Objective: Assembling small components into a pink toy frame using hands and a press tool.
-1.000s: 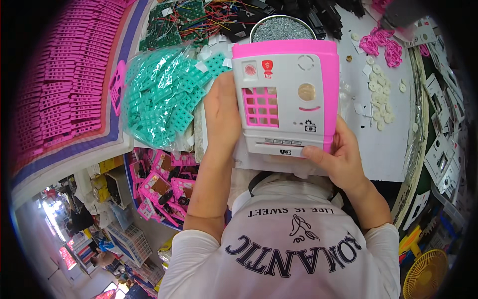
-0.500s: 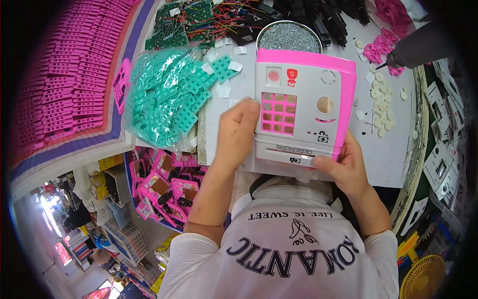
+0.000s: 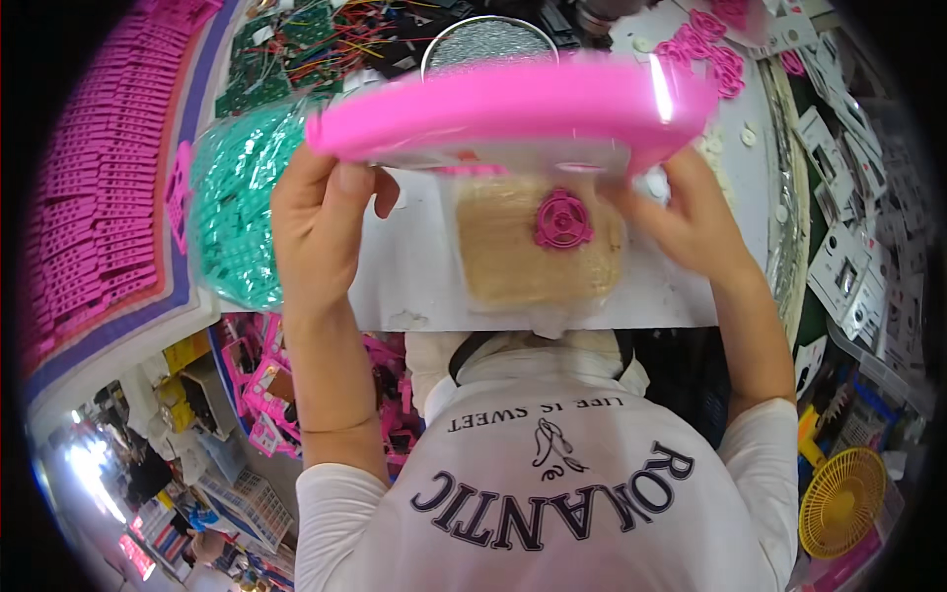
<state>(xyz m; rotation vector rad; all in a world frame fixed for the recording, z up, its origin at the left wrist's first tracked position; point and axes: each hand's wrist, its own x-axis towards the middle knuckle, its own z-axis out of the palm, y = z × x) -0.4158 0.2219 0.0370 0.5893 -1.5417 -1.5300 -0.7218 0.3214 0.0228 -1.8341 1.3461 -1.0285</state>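
Both hands lift a pink and white toy money-box panel (image 3: 513,111) above the worktable. It is tipped so its smooth pink edge shows, blurred by motion, and most of its white face is hidden. My left hand (image 3: 321,222) grips the left end, thumb near the lower edge. At the right end my right hand (image 3: 695,217) holds it, fingers partly behind the panel. Below, between my hands, lies a tan, film-wrapped block (image 3: 493,252) near the table's front edge. A small pink spoked wheel piece (image 3: 563,221) rests on the block.
A clear bag of turquoise keypad parts (image 3: 237,207) lies left, beside stacked pink parts (image 3: 109,178). Behind the panel are a round tin of screws (image 3: 488,44), green circuit boards (image 3: 281,54) and wires. Pink coils (image 3: 702,49) sit back right; white panels (image 3: 838,266) line the right side.
The panel has risen toward me and tipped from face-up to edge-on, my hands moving apart to its ends. The tan block and pink wheel piece beneath have come into view.
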